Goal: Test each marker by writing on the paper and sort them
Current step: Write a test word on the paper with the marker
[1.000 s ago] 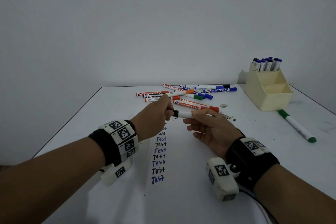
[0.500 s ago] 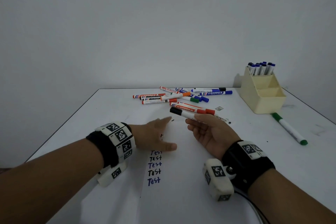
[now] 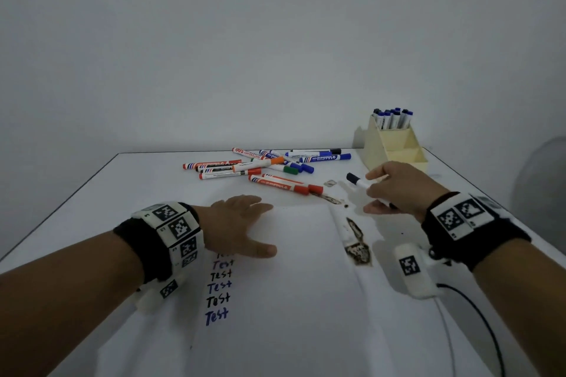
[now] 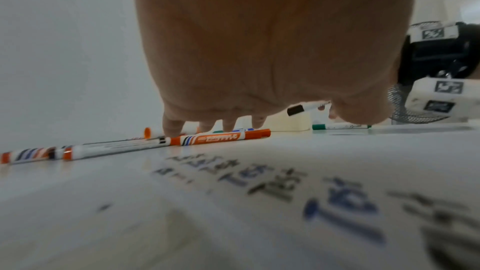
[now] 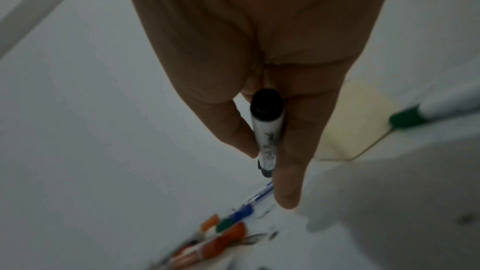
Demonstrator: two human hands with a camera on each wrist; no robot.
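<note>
My right hand [image 3: 395,187] holds a capped black marker [image 3: 356,180] above the table, between the marker pile and the cream holder [image 3: 398,150]. In the right wrist view the thumb and fingers [image 5: 288,171] pinch the black marker [image 5: 266,128] by its white barrel. My left hand [image 3: 239,226] lies flat with spread fingers on the white paper [image 3: 291,300], covering the top of a column of "Test" words [image 3: 219,285]. A pile of loose markers [image 3: 266,165] lies at the far middle of the table. In the left wrist view an orange marker [image 4: 221,137] lies just beyond my fingertips.
The cream holder has several blue-capped markers [image 3: 393,118] standing in its back compartment. A green marker [image 5: 436,112] lies on the table beside the holder. Dark stains [image 3: 356,242] mark the table right of the paper. A cable [image 3: 477,321] trails from my right wrist.
My left hand let go of the marker's cap end and dropped flat onto the paper. My right hand carried the capped black marker to the right, toward the holder.
</note>
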